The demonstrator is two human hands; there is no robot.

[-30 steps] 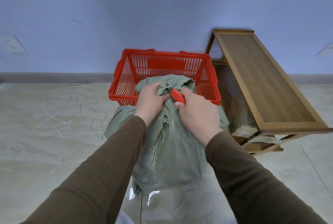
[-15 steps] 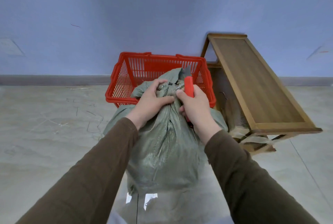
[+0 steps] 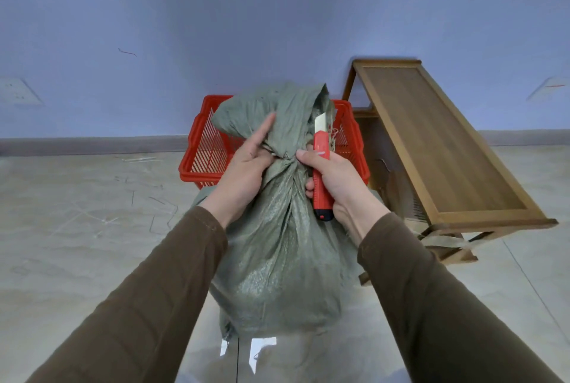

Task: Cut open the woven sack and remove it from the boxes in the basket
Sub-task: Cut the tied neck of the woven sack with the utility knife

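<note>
Green woven sack (image 3: 277,253) stands on the floor in front of the red basket (image 3: 197,163), neck bunched and tied. Left hand (image 3: 243,173) wraps fingers around the gathered neck, pinning it just below the loose top. Right hand (image 3: 336,185) fists the red utility knife (image 3: 321,179), blade extended upward beside the neck, frayed threads showing there. Step in hand: cutting the neck open, judging by the blade's position. Next move likely needs the blade drawn through the fabric away from the left fingers. Boxes not visible.
</note>
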